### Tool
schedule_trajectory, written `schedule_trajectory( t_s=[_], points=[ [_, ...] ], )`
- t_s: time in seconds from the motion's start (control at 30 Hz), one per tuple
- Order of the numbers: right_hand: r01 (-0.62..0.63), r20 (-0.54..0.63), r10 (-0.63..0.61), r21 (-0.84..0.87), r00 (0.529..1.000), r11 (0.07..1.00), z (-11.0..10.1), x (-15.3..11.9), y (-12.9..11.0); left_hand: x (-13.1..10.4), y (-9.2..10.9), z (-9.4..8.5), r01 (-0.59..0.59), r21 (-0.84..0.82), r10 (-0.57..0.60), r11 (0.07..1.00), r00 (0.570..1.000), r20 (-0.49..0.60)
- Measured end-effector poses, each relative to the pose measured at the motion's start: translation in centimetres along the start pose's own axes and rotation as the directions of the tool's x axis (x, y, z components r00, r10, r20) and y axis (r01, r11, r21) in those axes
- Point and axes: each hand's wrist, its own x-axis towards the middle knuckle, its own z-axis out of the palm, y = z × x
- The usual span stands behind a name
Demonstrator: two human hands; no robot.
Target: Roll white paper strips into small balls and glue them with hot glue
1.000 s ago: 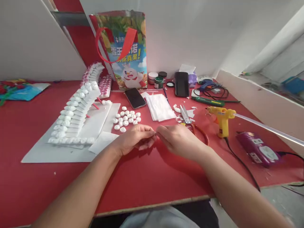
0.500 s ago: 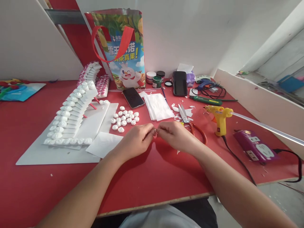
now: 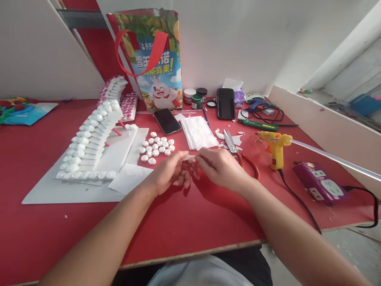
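A small white paper-like strip (image 3: 189, 157) lies between both hands above the red tabletop (image 3: 184, 226), pinched by the fingers of the left hand (image 3: 170, 171) and right hand (image 3: 219, 167). Small white rosettes (image 3: 155, 146) lie beyond the left; orange-handled metal scissors (image 3: 230, 142), partly hidden, adjoin the right.

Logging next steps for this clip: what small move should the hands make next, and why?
Probably roll up the small white strip: it spans from the left hand to the right hand, seemingly uncoiled, while coiled white rosettes lie beyond the hands.
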Motion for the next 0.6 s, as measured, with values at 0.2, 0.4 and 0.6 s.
schedule_trajectory(
  t_s=[0.2, 0.4, 0.6],
  points=[
    [0.071, 0.037, -0.066, -0.182, 0.997, 0.981, 0.25, -0.16, 0.07, 0.45, -0.04, -0.72, 0.195, -0.297, -0.154, 0.935, 0.976, 0.154],
    [0.095, 0.077, -0.078, -0.251, 0.994, 0.963, 0.39, -0.32, -0.03, 0.18, 0.16, -0.84, 0.175, -0.297, -0.146, 0.939, 0.982, 0.117],
    [0.116, 0.087, -0.096, -0.255, 0.992, 0.96, 0.34, -0.24, 0.0, 0.27, 0.16, -0.9, 0.183, -0.329, -0.154, 0.927, 0.982, 0.112]
  ],
)
